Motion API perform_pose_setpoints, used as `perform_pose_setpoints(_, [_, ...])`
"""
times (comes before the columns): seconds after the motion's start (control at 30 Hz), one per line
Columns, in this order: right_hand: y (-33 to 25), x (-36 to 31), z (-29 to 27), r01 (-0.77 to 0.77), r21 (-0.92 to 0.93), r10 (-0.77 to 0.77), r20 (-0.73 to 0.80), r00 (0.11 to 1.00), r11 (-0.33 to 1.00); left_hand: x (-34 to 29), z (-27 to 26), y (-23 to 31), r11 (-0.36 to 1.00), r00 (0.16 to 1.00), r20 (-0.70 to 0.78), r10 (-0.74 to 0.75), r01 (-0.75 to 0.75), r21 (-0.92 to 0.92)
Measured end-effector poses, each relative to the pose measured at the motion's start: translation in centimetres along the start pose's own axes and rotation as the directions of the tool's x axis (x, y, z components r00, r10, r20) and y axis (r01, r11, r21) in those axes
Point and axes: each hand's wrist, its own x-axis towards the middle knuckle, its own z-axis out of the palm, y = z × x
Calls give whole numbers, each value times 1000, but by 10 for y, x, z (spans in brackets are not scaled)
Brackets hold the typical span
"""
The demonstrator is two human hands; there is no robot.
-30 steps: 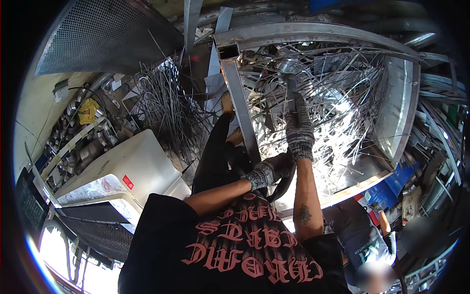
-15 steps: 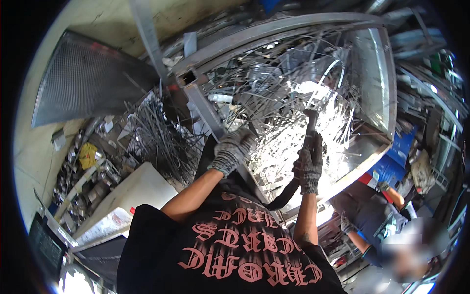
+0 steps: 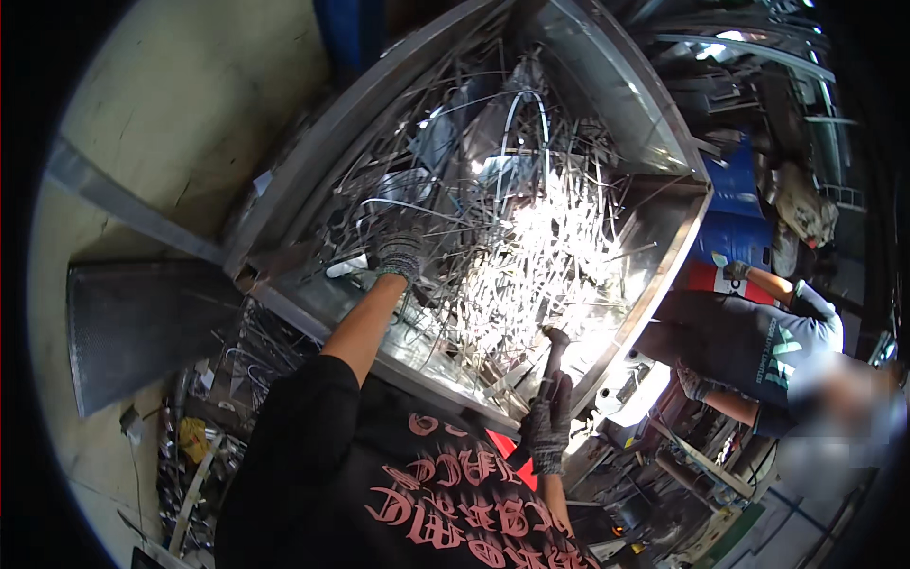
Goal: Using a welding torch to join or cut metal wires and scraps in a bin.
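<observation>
Gloved in grey knit, my right hand point(image 3: 547, 427) is closed around the handle of a hammer point(image 3: 556, 358), whose dark head points away from me near the bin's front edge. My left hand point(image 3: 398, 252), in a matching glove, reaches over that edge into a large metal bin point(image 3: 654, 81). Its fingers are lost in shadow among the scrap, so I cannot see what they touch. Tangled thin metal strips point(image 3: 512, 275) fill the bin, brightly sunlit in the middle. A pale curved strip point(image 3: 547, 123) arches up at the back, and a white tube-like piece point(image 3: 347, 266) lies beside my left hand.
A dark mesh panel point(image 3: 142, 332) leans by the wall at the left. More scrap and a yellow bag point(image 3: 194, 440) lie below it. Blue drums point(image 3: 735, 228) stand at the right. Near them another person point(image 3: 744, 346) with gloved hands bends close to the bin's right side.
My left hand has moved from the bin's near edge forward into the scrap. My right hand, with the hammer, has drawn back toward me. The view has turned and shifted.
</observation>
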Motion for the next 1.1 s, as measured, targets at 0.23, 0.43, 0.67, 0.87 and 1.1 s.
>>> perform_pose_setpoints(0.23, [-42,-15,12,-255,-162,257,-10,966,953,37,34,-2,993,969,237,-70,46,104])
perform_pose_setpoints(0.43, [-25,-6,3,-187,-20,184,-109,977,982,2,-27,22,992,992,60,111,-114,55])
perform_pose_setpoints(0.67, [-6,-3,4,-325,161,344,-114,932,932,-11,7,-84,926,982,117,147,-179,332])
perform_pose_setpoints(0.87, [-8,-5,13,-355,144,366,-56,929,924,-62,-57,-123,917,954,179,240,-284,280])
perform_pose_setpoints(1.1, [18,-8,0,-318,130,315,42,948,939,-110,-118,-151,894,992,123,38,-89,439])
